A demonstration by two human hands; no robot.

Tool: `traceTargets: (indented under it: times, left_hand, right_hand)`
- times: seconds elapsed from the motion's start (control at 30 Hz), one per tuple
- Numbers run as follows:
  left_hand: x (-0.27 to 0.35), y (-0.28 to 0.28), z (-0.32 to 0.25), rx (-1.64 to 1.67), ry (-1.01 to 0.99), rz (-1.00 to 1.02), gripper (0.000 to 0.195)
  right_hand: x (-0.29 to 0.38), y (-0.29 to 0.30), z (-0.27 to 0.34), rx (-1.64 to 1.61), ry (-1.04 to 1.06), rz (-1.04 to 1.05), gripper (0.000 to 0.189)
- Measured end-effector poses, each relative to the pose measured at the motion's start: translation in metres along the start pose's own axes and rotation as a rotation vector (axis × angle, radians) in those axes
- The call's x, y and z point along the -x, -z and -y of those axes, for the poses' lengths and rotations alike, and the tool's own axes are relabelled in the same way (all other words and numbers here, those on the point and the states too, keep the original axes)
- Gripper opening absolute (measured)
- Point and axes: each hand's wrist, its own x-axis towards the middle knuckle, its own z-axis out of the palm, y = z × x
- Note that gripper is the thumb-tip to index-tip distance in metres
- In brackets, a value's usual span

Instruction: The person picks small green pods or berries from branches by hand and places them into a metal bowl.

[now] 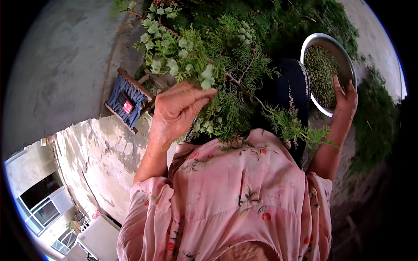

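My left hand (178,111) is raised at the left, its thumb and forefinger pinched at the base of pale green cones (207,77) on a leafy conifer branch (225,62), which looks like arborvitae. The branch lies across my lap and carries several more cone clusters. At the right, my right hand (346,98) reaches over the near rim of a metal basin (349,60), fingers spread, nothing seen in them. Small round green cones or seeds (321,75) cover much of the basin's bottom. Whether the fingertips touch them I cannot tell.
A heap of cut green branches (287,19) lies beyond my knees, with more foliage (374,120) at the right. A low wooden stool with a blue woven seat (114,94) stands left, a dark and red object (125,102) on it. Behind it is a peeling wall (98,150).
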Motion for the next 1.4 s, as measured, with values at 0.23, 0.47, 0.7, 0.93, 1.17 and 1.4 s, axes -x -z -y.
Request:
traceTargets:
  times: [0.23, 0.47, 0.7, 0.93, 1.17, 1.4]
  left_hand:
    - [-0.019, -0.024, -0.013, -0.050, -0.248, 0.088, 0.022]
    - [-0.034, -0.027, 0.000, -0.465, -0.364, 0.317, 0.019]
    - [-0.030, -0.031, 0.009, -0.238, -0.136, 0.335, 0.012]
    - [-0.037, -0.039, 0.009, -0.321, -0.141, 0.292, 0.017]
    - [-0.048, -0.019, 0.020, -0.009, -0.169, 0.341, 0.019]
    - [-0.042, -0.011, 0.034, -0.014, -0.207, 0.411, 0.024]
  right_hand:
    - [0.052, -0.032, -0.022, 0.182, -0.010, 0.499, 0.028]
    - [0.141, -0.075, -0.046, 0.563, -0.138, 0.891, 0.023]
    - [0.137, -0.069, -0.053, 0.513, -0.136, 0.808, 0.024]
    - [0.148, -0.079, -0.047, 0.520, -0.089, 0.865, 0.023]
    - [0.189, -0.082, -0.076, 0.907, 0.381, 1.605, 0.018]
    - [0.196, -0.060, -0.085, 1.433, 0.527, 1.823, 0.024]
